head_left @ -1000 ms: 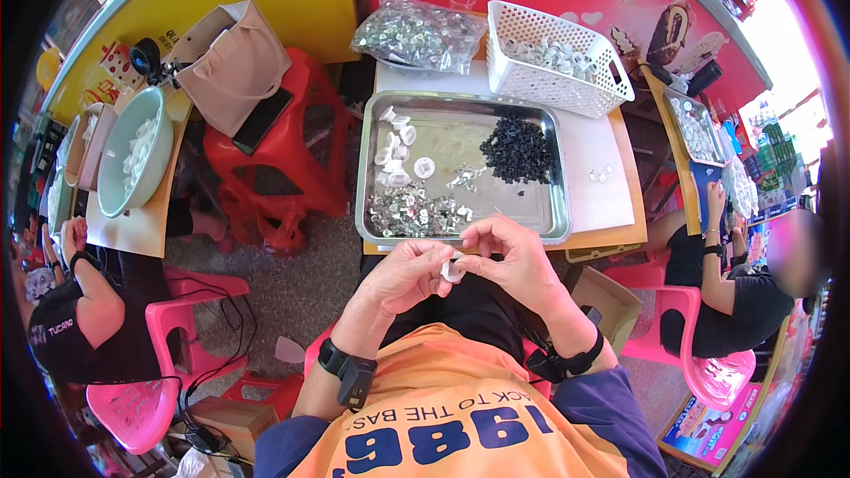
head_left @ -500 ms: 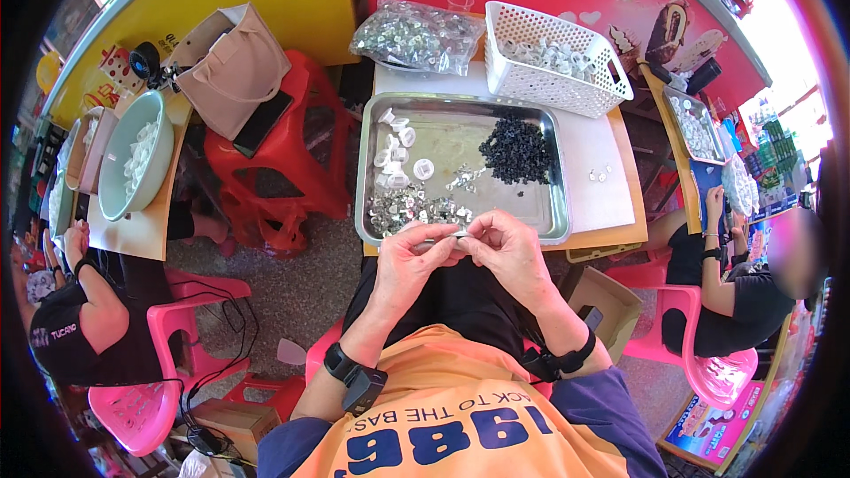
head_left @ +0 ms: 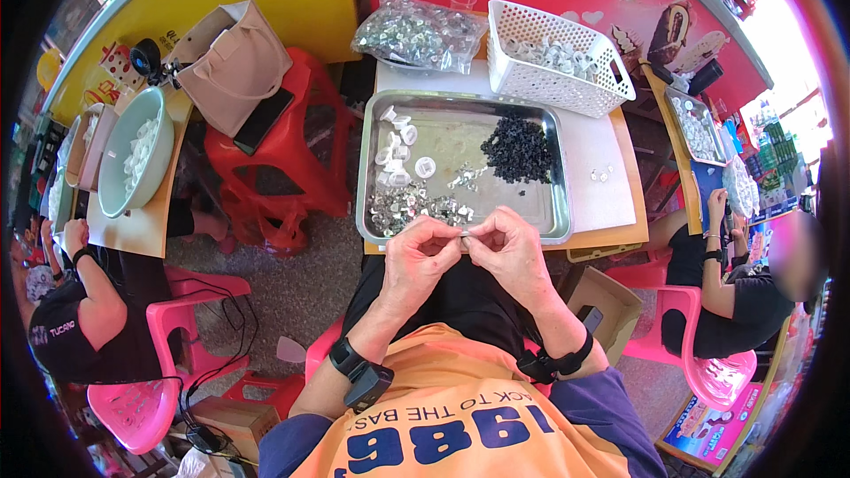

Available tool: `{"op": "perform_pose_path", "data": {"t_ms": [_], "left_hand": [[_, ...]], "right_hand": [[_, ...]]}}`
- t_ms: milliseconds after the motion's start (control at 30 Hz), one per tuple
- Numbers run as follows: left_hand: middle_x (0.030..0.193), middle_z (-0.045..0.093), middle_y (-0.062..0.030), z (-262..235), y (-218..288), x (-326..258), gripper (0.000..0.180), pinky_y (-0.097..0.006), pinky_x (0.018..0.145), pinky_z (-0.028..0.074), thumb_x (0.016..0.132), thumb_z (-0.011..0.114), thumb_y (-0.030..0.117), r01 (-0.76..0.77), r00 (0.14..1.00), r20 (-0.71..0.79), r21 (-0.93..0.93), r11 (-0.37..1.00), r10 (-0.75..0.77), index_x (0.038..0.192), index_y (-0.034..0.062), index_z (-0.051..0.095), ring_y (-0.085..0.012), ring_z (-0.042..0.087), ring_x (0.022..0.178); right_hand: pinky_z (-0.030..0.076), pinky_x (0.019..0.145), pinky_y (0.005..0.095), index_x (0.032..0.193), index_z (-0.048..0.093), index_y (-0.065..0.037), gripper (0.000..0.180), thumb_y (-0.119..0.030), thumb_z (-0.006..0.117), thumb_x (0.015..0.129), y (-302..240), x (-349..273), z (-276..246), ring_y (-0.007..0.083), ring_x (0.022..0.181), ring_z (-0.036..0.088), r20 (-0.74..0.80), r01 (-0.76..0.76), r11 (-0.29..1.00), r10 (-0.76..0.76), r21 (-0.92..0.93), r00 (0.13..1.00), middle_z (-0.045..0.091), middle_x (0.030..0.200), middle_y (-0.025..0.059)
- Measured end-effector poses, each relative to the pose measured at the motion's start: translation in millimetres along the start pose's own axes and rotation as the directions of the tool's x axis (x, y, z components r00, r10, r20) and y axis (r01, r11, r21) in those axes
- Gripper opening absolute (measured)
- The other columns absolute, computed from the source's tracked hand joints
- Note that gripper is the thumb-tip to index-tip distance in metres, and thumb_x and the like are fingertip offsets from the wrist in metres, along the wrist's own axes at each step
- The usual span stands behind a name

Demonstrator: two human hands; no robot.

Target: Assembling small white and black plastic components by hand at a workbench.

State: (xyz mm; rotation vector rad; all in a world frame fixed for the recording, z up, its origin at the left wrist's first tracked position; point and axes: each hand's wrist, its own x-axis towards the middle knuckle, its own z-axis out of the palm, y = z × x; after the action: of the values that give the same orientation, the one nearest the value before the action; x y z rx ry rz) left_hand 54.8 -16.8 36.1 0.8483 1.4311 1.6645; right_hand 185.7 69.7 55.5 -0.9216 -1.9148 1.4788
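Note:
My left hand (head_left: pixel 423 255) and my right hand (head_left: pixel 503 250) meet at the near edge of a metal tray (head_left: pixel 367 137). Thumbs and forefingers of both pinch one small pale part (head_left: pixel 464 235), mostly covered by the fingertips, so its kind is unclear. Inside the tray, white round plastic pieces (head_left: pixel 394 155) lie at the left. A heap of small shiny metal parts (head_left: pixel 403 208) sits nearest my left hand. Black small parts (head_left: pixel 518 150) are piled at the right, and a few metal bits (head_left: pixel 465 177) lie in the middle.
Behind the tray stand a clear bag of metal parts (head_left: pixel 416 35) and a white perforated basket (head_left: pixel 558 88) of white pieces. A beige handbag (head_left: pixel 235 62) and a dark phone (head_left: pixel 264 119) rest on a red stool (head_left: pixel 310 97). People sit at tables on both sides.
Both hands keep their pinch on the small part and shift slightly, the fingers rolling a little around it. The view tilts slightly; the tray's contents look the same.

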Motion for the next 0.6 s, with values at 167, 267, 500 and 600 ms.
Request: {"op": "perform_pose_path", "data": {"t_ms": [167,267,500,600], "left_hand": [[0.082,0.061,-0.0036,-1,-5,1,0.009,-0.02,0.067,0.046,0.077,0.071,-0.001,-0.038,0.999,0.011,0.018,0.999,0.038,0.086,-0.0001,0.068,-0.0084,0.057,0.075],[0.083,0.061,-0.0039,-4,-4,3,0.01,-0.022,0.069,0.048,0.078,0.07,-0.001,0.015,1.0,0.02,0.089,0.996,-0.017,0.087,-0.0014,0.067,-0.009,0.059,0.078],[0.095,0.062,-0.0083,-8,-11,6,0.016,-0.027,0.079,0.055,0.087,0.062,0.004,0.136,0.99,0.078,-0.258,0.957,-0.12,0.101,-0.0024,0.067,-0.0149,0.063,0.087],[0.101,0.061,-0.0098,-10,-7,7,0.02,-0.032,0.083,0.056,0.088,0.06,0.002,0.195,0.978,0.144,-0.355,0.914,-0.153,0.106,-0.0023,0.065,-0.0183,0.063,0.094]], "right_hand": [[0.049,0.058,0.0217,0.078,0.059,0.002,0.009,0.002,0.068,0.076,1,1,2,0.0087,0.068,0.06,-0.003,0.001,1.0,-0.001,-0.032,1.0,0.054,0.081,0.0055],[0.049,0.059,0.022,0.079,0.058,0.002,0.009,0.001,0.068,0.077,5,5,2,0.0089,0.068,0.061,0.016,-0.052,0.999,0.052,0.003,0.999,0.054,0.082,0.0058],[0.051,0.06,0.0219,0.087,0.058,0.002,0.012,0.0,0.067,0.08,12,12,2,0.0089,0.068,0.062,-0.028,-0.005,0.995,0.008,0.097,1.0,0.057,0.086,0.0052],[0.051,0.058,0.0219,0.088,0.057,0.002,0.013,-0.001,0.067,0.08,15,11,4,0.0089,0.066,0.061,-0.068,0.116,0.991,-0.111,0.064,0.991,0.058,0.086,0.006]]}}
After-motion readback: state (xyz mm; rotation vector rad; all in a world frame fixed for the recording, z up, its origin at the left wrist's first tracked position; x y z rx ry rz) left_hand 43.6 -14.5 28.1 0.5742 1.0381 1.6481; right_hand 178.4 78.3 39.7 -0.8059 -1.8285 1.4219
